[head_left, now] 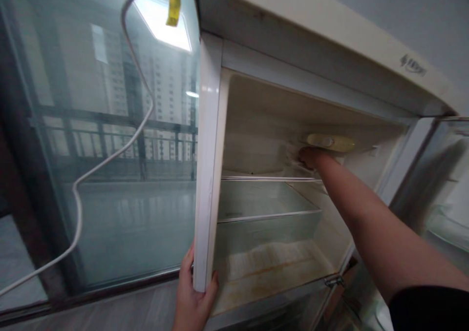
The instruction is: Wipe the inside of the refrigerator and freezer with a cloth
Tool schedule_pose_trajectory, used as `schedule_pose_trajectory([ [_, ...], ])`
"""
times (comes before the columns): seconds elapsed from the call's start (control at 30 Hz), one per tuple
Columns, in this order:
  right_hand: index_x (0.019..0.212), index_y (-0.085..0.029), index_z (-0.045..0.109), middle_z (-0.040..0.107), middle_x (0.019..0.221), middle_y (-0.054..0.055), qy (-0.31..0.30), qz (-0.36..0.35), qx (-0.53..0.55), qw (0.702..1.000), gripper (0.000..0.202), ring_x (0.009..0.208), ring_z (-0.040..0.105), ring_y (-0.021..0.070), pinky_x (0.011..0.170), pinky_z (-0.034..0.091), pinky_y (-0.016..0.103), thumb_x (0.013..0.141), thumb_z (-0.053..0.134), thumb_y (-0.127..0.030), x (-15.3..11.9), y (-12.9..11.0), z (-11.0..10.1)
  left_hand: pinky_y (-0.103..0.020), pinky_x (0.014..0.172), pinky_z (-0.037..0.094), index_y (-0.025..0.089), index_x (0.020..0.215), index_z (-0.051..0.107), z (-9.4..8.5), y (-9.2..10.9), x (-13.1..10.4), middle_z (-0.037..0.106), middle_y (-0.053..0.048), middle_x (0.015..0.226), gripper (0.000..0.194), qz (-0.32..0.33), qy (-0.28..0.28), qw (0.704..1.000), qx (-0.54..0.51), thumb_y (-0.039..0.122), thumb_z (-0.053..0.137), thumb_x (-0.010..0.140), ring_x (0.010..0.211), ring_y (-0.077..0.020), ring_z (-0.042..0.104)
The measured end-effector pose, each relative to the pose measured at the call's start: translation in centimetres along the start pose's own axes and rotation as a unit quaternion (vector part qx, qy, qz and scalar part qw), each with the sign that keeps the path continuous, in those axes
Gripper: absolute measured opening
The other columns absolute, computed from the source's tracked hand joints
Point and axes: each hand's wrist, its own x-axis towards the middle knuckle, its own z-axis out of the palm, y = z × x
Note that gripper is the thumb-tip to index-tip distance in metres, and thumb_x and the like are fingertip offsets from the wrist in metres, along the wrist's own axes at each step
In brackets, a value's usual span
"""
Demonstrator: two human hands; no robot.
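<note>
An old off-white refrigerator (208, 175) stands with its compartment exposed and its door (449, 194) swung out to the right. My left hand (194, 289) is wrapped round the left front edge of the cabinet, low down, thumb on the inner side. Deep inside, my right hand (308, 156) is at the back right, just below a yellowish lamp cover (331, 142). Its fingers look curled, and something pale lies by them that I cannot make out. Beneath that hand runs a glass shelf (271, 178), with a second glass shelf (269, 217) lower. Brownish stains mark the compartment floor (271, 272).
A white cable (137, 131) with a yellow tag (174, 4) hangs at the left. Behind it is a glass pane (120, 218) with a railing and tall buildings beyond. A metal hinge (334, 280) sits at the compartment's lower right corner.
</note>
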Motion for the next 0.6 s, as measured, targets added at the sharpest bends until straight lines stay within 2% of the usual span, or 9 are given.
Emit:
schedule_pose_trajectory([
  [0.1, 0.108, -0.014, 0.078, 0.07, 0.119, 0.018, -0.016, -0.035, -0.001, 0.999, 0.036, 0.109, 0.068, 0.0317, 0.092, 0.053, 0.038, 0.075, 0.065, -0.007, 2.4, 0.0, -0.1, -0.051, 0.114, 0.042, 0.025, 0.15, 0.039, 0.0, -0.6, -0.4, 0.054, -0.014, 0.142, 0.068, -0.006, 0.008, 1.0, 0.012, 0.028, 0.064, 0.087, 0.135, -0.0318, 0.052],
  [0.17, 0.107, -0.013, 0.078, 0.071, 0.119, 0.019, -0.011, -0.042, -0.001, 0.999, 0.037, 0.11, 0.068, 0.0323, 0.093, 0.053, 0.039, 0.073, 0.066, -0.006, 3.8, -0.2, 0.2, -0.051, 0.112, 0.044, 0.024, 0.147, 0.042, 0.0, -0.9, -0.6, 0.058, -0.014, 0.135, 0.066, -0.007, 0.019, 1.0, 0.021, 0.03, 0.065, 0.086, 0.131, -0.0327, 0.055],
  [0.3, 0.112, -0.007, 0.076, 0.067, 0.123, 0.025, 0.027, -0.022, 0.005, 0.999, 0.034, 0.115, 0.066, 0.0338, 0.095, 0.052, 0.042, 0.081, 0.061, -0.01, 5.6, -0.9, 1.1, -0.051, 0.109, 0.047, 0.023, 0.143, 0.047, 0.0, -1.1, -0.9, 0.063, -0.011, 0.116, 0.063, -0.036, 0.034, 0.998, 0.026, 0.033, 0.068, 0.083, 0.122, -0.0325, 0.061],
  [0.47, 0.123, -0.004, 0.069, 0.062, 0.131, 0.027, 0.072, 0.017, 0.021, 0.997, 0.041, 0.125, 0.06, 0.032, 0.104, 0.047, 0.044, 0.094, 0.042, -0.015, 4.6, -1.6, 1.4, -0.049, 0.103, 0.051, 0.023, 0.136, 0.053, 0.0, -1.5, -1.2, 0.064, -0.008, 0.103, 0.064, -0.067, 0.062, 0.995, 0.037, 0.038, 0.073, 0.077, 0.109, -0.0319, 0.064],
  [0.6, 0.128, -0.005, 0.067, 0.061, 0.133, 0.026, 0.046, 0.055, 0.034, 0.997, 0.043, 0.124, 0.061, 0.0305, 0.102, 0.048, 0.041, 0.096, 0.041, -0.016, 2.1, -1.5, 0.8, -0.05, 0.101, 0.051, 0.022, 0.131, 0.054, -0.1, -1.3, -0.8, 0.063, -0.009, 0.109, 0.062, -0.073, 0.057, 0.995, 0.037, 0.041, 0.073, 0.075, 0.108, -0.0312, 0.063],
])
